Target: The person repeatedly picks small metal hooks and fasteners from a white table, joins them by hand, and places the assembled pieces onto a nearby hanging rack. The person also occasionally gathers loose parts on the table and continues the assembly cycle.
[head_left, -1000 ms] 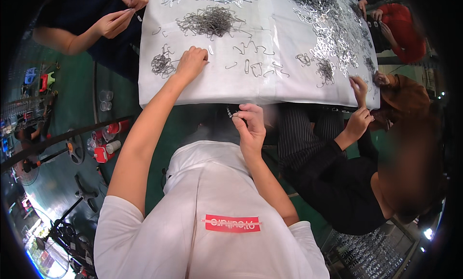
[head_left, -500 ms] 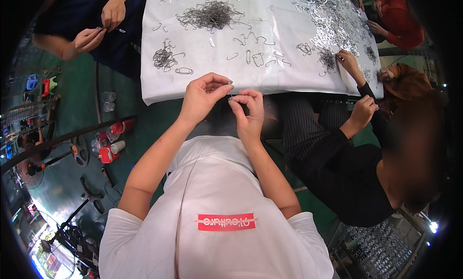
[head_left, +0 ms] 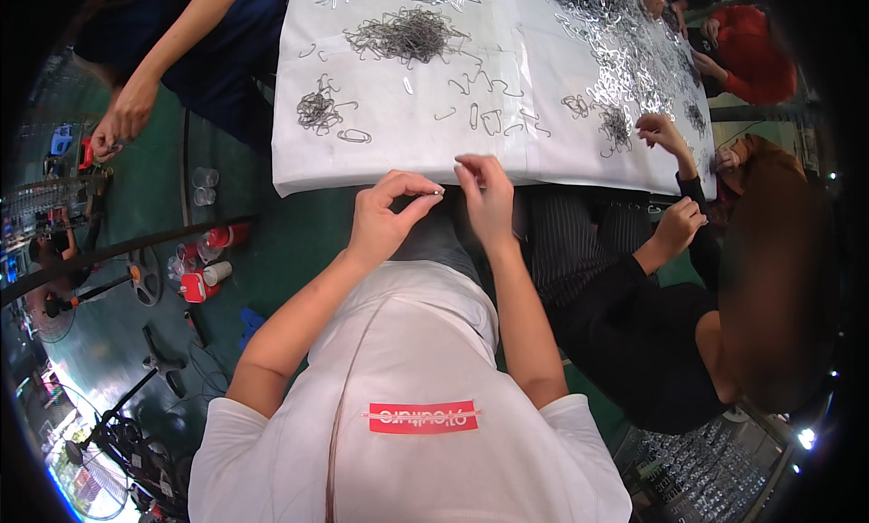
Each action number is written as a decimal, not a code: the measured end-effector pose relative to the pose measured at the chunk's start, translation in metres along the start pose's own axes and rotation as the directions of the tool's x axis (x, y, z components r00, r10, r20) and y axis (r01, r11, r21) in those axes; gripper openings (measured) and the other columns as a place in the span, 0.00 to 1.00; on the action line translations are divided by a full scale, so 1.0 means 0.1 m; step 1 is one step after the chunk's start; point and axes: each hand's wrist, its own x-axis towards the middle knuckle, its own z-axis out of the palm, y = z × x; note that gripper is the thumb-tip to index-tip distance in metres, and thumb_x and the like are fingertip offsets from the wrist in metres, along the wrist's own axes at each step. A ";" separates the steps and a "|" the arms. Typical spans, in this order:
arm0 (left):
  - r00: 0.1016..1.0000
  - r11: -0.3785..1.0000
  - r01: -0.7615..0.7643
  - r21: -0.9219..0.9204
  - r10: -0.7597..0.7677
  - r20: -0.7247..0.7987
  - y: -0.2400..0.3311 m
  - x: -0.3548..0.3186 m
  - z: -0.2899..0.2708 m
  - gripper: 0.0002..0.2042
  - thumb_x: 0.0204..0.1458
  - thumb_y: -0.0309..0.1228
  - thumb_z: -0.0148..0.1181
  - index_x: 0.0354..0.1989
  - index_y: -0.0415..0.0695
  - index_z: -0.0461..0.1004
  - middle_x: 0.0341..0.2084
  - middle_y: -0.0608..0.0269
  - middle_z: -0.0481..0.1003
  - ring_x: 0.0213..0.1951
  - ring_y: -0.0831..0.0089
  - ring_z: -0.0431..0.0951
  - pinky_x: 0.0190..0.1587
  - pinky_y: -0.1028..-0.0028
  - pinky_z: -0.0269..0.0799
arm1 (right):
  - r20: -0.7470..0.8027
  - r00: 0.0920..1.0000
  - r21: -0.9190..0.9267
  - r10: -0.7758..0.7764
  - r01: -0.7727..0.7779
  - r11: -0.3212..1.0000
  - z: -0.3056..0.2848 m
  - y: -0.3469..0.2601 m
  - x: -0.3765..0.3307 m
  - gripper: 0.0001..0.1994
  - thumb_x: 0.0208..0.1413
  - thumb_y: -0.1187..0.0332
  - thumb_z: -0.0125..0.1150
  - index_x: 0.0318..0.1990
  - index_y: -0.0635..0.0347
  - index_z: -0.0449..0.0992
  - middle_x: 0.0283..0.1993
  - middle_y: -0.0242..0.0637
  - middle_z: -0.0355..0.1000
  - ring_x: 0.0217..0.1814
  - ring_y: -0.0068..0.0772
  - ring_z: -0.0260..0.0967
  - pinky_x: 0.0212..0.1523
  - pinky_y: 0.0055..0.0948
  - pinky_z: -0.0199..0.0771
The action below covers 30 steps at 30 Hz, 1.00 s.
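In front of my waist, just off the near edge of the white-covered table (head_left: 398,152), my left hand (head_left: 385,213) pinches a small metal piece (head_left: 439,193) between thumb and fingertips. Only its shiny tip shows, so its full shape is hidden. My right hand (head_left: 489,197) is raised a little to the right, apart from the left. Its fingers are loosely bent at the table's edge, and I see nothing in them. Beyond both hands lie loose bent wire hooks (head_left: 491,122), a small cluster of wire hooks (head_left: 317,112) and a larger dark pile (head_left: 409,36).
Shiny metal clips (head_left: 625,57) spread over the table's right side. Close on my right sits a person in black (head_left: 643,342), one hand (head_left: 665,134) over the table. Another person's hand (head_left: 134,107) is at the left. A fan base (head_left: 163,365) and red containers (head_left: 199,286) stand on the floor.
My hands have separated: the left drew back slightly with the small piece, while the right moved right. The person at left lowered their hands away from the table; the neighbour's hand lifted off a pile.
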 end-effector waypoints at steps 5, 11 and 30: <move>0.998 0.998 0.064 0.000 -0.064 -0.023 -0.01 -0.06 0.00 0.06 0.47 0.22 0.65 0.34 0.42 0.80 0.31 0.64 0.78 0.35 0.76 0.77 0.39 0.77 0.72 | 0.259 0.960 -0.512 -0.103 0.227 0.828 0.15 0.45 0.96 0.04 0.52 0.68 0.60 0.32 0.58 0.76 0.34 0.36 0.72 0.34 0.40 0.73 0.35 0.37 0.71; 0.999 0.999 0.003 0.050 -0.001 -0.055 -0.01 -0.10 -0.01 0.07 0.48 0.21 0.64 0.35 0.42 0.80 0.32 0.63 0.78 0.36 0.75 0.77 0.41 0.77 0.72 | 0.591 0.802 -0.657 -0.085 0.540 0.526 0.34 0.69 1.40 0.04 0.52 0.69 0.57 0.32 0.59 0.74 0.35 0.41 0.72 0.37 0.47 0.73 0.41 0.41 0.72; 0.998 0.999 -0.010 0.034 0.012 -0.060 -0.02 -0.04 0.02 0.07 0.48 0.20 0.62 0.36 0.41 0.80 0.32 0.61 0.79 0.33 0.74 0.79 0.36 0.77 0.73 | 0.326 0.873 0.613 0.364 -0.488 0.622 -0.06 -0.58 -0.22 0.03 0.60 0.72 0.56 0.39 0.59 0.73 0.39 0.25 0.68 0.36 0.14 0.60 0.34 0.15 0.58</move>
